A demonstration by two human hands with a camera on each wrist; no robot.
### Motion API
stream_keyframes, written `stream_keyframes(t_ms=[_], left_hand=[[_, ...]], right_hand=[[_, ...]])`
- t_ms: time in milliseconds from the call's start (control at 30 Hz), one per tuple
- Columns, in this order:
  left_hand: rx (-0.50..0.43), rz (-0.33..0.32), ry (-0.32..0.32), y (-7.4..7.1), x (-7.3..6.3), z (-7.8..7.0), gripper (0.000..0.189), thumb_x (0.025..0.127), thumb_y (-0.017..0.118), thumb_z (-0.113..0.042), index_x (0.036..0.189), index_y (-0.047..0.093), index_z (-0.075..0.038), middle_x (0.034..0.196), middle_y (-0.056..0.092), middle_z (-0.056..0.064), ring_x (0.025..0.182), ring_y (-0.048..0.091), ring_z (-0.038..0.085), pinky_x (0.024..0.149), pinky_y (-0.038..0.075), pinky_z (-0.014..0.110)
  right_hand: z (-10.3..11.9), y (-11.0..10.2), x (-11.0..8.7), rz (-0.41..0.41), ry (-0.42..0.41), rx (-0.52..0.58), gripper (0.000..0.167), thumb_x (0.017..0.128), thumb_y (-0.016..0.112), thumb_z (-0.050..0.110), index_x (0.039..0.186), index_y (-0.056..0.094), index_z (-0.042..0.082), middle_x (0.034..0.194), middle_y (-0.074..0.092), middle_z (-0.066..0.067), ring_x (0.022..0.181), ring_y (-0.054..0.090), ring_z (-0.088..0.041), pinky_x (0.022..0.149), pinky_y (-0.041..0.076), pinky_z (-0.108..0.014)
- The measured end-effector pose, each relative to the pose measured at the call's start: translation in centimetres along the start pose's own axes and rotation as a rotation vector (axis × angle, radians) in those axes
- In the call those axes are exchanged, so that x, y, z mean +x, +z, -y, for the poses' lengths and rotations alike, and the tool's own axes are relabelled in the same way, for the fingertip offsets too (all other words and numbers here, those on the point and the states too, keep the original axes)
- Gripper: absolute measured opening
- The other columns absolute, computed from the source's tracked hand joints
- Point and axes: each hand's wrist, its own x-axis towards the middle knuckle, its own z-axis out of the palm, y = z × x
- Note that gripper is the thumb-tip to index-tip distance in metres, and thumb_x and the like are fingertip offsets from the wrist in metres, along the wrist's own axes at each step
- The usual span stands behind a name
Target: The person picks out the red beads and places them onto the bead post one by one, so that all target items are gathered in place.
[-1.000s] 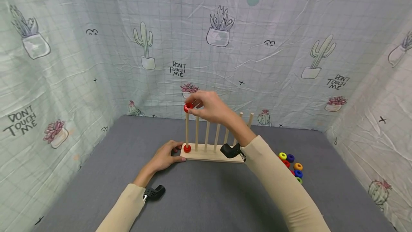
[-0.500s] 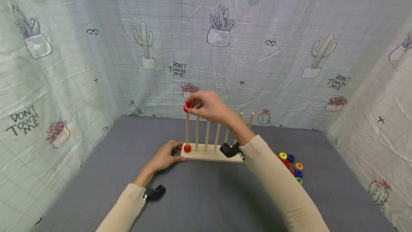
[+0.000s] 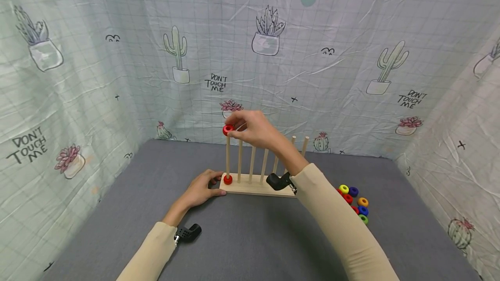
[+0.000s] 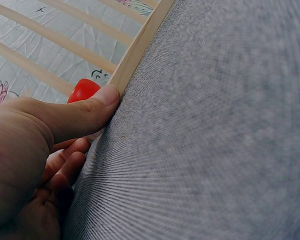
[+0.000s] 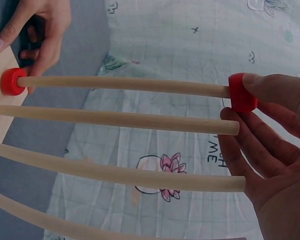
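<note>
A wooden rack (image 3: 254, 189) with several upright pegs stands on the grey surface. My right hand (image 3: 255, 131) pinches a red ring (image 3: 228, 130) between thumb and fingers at the top of the leftmost peg (image 3: 228, 155). In the right wrist view this red ring (image 5: 243, 93) sits at the peg's tip. Another red ring (image 3: 228, 180) lies at the foot of the same peg, against the base. My left hand (image 3: 201, 189) grips the left end of the base, its thumb along the front edge, as the left wrist view shows (image 4: 80, 115).
To the right, partly behind my right forearm, lie several loose rings: a yellow ring (image 3: 343, 189), a purple ring (image 3: 353, 191), an orange ring (image 3: 363, 202), a blue ring (image 3: 363, 210), a green ring (image 3: 363, 219) and red ones (image 3: 347, 198). A printed cloth (image 3: 234, 34) hangs around the surface.
</note>
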Motion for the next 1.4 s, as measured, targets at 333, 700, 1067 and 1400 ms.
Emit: stream_keyframes(t_ms=[333,700,1067,1400], left_hand=[[-0.003,-0.006,0.001,0.08,-0.10,0.02,0.068,0.086,0.085,-0.033,0.143,0.061,-0.005,0.114,0.065,0.007,0.105,0.061,0.021,0.088,0.047,0.038],[0.001,-0.005,-0.004,0.09,-0.08,-0.01,0.068,0.086,0.085,-0.034,0.143,0.062,-0.005,0.115,0.065,0.007,0.105,0.061,0.021,0.089,0.048,0.039],[-0.003,-0.004,0.000,0.15,-0.08,0.02,0.069,0.086,0.085,-0.034,0.143,0.061,-0.005,0.114,0.065,0.007,0.105,0.061,0.021,0.088,0.047,0.039],[-0.009,-0.001,-0.008,0.15,-0.01,0.08,0.069,0.085,0.086,-0.033,0.144,0.061,-0.006,0.116,0.065,0.006,0.105,0.061,0.021,0.089,0.048,0.038]], right_hand=[[-0.31,0.24,-0.12,-0.007,0.001,0.042,0.022,0.095,0.076,0.014,0.117,0.074,0.009,0.104,0.078,-0.005,0.093,0.075,-0.014,0.082,0.058,-0.029],[-0.26,0.23,-0.14,0.007,0.016,0.037,0.024,0.095,0.075,0.014,0.118,0.073,0.009,0.105,0.077,-0.006,0.092,0.075,-0.014,0.081,0.058,-0.029],[-0.42,0.23,-0.17,0.014,0.012,0.018,0.026,0.096,0.075,0.015,0.120,0.073,0.008,0.109,0.076,-0.008,0.099,0.075,-0.019,0.085,0.059,-0.031],[-0.67,0.22,-0.13,0.023,0.016,0.012,0.026,0.096,0.075,0.016,0.121,0.074,0.009,0.111,0.076,-0.008,0.101,0.074,-0.021,0.085,0.060,-0.031]])
